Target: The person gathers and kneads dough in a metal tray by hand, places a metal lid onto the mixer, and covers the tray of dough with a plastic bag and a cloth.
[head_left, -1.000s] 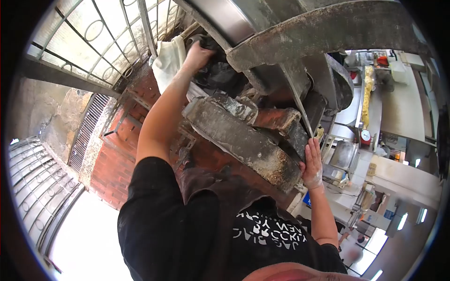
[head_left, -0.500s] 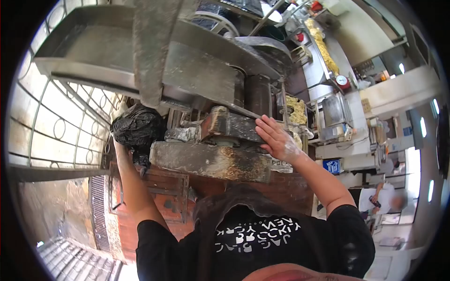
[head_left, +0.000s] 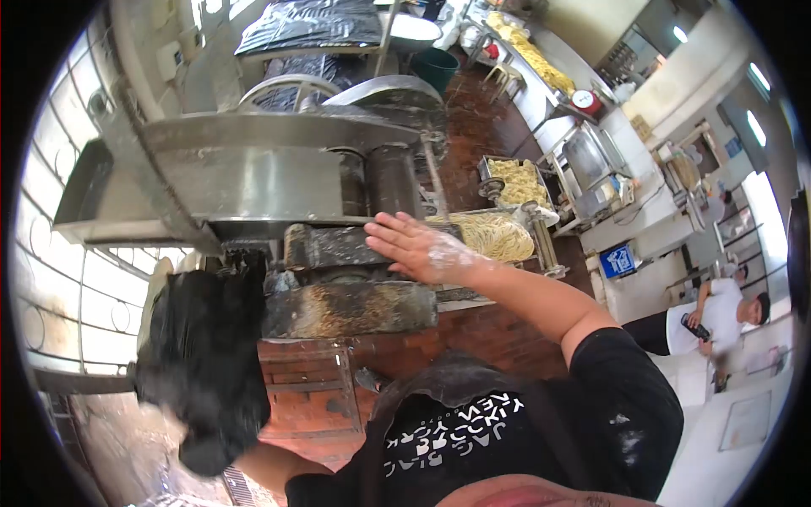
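My right hand (head_left: 414,249), dusted with flour on its back, lies flat with fingers stretched out on the worn dark block (head_left: 329,247) at the machine's near side. Just beyond its fingertips are the dark metal rollers (head_left: 390,186) and the steel trough (head_left: 270,182). On the left, a crumpled black plastic bag (head_left: 207,346) hangs from my left hand, which the bag hides along with the wrist; only the left forearm (head_left: 266,465) shows. Yellow noodles (head_left: 498,237) lie in loops to the right of the rollers.
More noodles (head_left: 519,182) fill a tray farther right. A long counter (head_left: 541,76) with yellow dough pieces and a red scale (head_left: 585,101) runs along the back. A person in a white shirt (head_left: 705,317) stands at right holding a dark object. A barred window (head_left: 63,279) is at left.
The black bag has come up and toward me on the left, with my left arm drawn back. My view has turned right, and my right hand remains on the block.
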{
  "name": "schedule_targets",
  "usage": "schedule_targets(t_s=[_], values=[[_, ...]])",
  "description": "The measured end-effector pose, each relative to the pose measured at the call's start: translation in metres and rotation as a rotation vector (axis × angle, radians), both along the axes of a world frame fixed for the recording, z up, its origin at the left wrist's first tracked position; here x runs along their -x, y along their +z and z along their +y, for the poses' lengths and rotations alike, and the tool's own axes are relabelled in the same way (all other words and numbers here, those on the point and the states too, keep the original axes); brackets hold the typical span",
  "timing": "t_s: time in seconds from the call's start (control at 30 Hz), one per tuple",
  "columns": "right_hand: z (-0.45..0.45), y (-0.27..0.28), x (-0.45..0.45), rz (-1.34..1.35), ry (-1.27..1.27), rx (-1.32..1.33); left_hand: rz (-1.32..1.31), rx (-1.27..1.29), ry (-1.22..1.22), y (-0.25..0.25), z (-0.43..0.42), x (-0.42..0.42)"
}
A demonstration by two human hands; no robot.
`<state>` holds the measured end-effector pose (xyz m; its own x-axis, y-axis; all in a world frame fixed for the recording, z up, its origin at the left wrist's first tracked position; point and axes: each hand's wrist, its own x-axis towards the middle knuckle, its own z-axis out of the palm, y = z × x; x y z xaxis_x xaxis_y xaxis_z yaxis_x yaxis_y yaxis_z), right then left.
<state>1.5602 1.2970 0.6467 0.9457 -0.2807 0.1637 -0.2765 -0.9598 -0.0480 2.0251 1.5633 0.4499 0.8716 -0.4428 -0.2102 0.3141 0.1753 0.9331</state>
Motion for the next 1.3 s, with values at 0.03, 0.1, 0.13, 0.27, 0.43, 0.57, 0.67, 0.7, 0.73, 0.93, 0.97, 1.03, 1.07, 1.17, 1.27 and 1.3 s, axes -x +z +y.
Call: schedule_targets(t_s=[0.03,0.1,0.13,0.27,0.43,0.57,0.67,0.7,0.73,0.93,0.97,1.03,1.07,1.17,1.27,1.3], values=[[-0.002,-0.005,0.003,-0.018,0.002,0.005,-0.005,-0.004,-0.009,0.012,0.011,0.025],[-0.005,-0.014,0.009,-0.064,0.005,-0.005,-0.034,-0.022,-0.046,0.036,0.024,0.080],[-0.006,-0.016,0.012,-0.094,0.005,-0.014,-0.037,-0.025,-0.067,0.046,0.026,0.108],[0.006,-0.012,0.044,-0.501,0.197,-0.075,-0.040,-0.047,-0.197,0.077,0.025,0.226],[0.050,0.000,0.198,-0.594,0.209,-0.591,-0.029,-0.082,-0.374,0.090,0.002,0.382],[0.044,-0.032,0.342,-0.556,-0.033,-0.727,0.012,-0.112,-0.558,0.088,-0.022,0.506],[0.040,-0.077,0.423,-0.723,-0.079,-0.854,0.061,-0.140,-0.702,0.085,-0.052,0.596],[0.043,-0.090,0.449,-0.757,-0.103,-0.921,0.061,-0.140,-0.742,0.090,-0.065,0.618],[0.045,-0.100,0.471,-0.741,-0.141,-1.008,0.063,-0.147,-0.777,0.094,-0.079,0.638],[0.013,-0.151,0.573,-0.688,-0.307,-1.312,0.033,-0.150,-0.978,0.118,-0.166,0.705],[-0.002,-0.162,0.595,-0.672,-0.328,-1.339,0.035,-0.150,-1.017,0.115,-0.189,0.722],[-0.024,-0.186,0.651,-0.630,-0.386,-1.398,0.043,-0.121,-1.126,0.108,-0.254,0.763],[-0.027,-0.195,0.687,-0.639,-0.450,-1.433,0.050,-0.104,-1.186,0.107,-0.286,0.787],[-0.009,-0.192,0.788,-0.984,-0.886,-1.506,0.052,-0.030,-1.356,0.119,-0.385,0.870],[0.012,-0.129,0.853,-1.541,-0.824,-1.621,0.059,0.024,-1.450,0.137,-0.444,0.939],[0.009,-0.132,0.863,-1.652,-0.949,-1.587,0.066,0.020,-1.458,0.139,-0.449,0.955]])
